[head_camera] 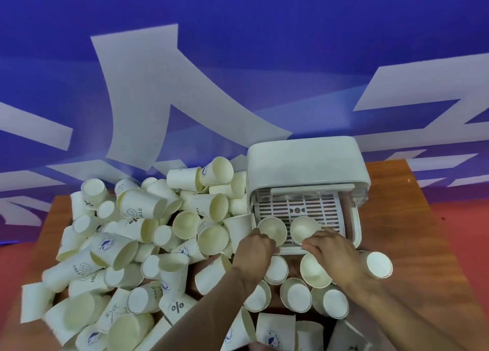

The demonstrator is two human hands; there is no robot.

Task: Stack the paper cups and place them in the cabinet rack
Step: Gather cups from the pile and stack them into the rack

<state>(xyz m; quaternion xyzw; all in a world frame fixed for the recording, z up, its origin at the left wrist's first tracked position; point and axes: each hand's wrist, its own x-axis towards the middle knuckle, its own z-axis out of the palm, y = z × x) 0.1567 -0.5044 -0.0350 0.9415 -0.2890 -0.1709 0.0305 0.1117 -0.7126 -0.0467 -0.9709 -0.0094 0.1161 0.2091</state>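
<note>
- Cups first: two paper cups sit side by side at the near edge of the slotted tray (299, 207), inside the white cabinet rack (307, 162), mouths tilted up towards the camera.
- The left hand (255, 247) has its grip curled round the near rim of the left cup (272, 229).
- The right hand (333, 247) has its grip curled onto the near rim of the right cup (304, 227); motion blur hides how firmly it holds.
- The cabinet rack stands at the far right of the wooden desk (423, 218), its front open towards the person.
- A heap of loose cups (145, 244) covers the left half of the desk and reaches the rack's left side.
- More cups lie on the desk just near of the rack, between and under the forearms, among them one open-mouthed cup (316, 270).
- Another lone cup (378, 264) lies just right of the right wrist.
- A blue wall (238, 19) with large white shapes rises behind the desk.
</note>
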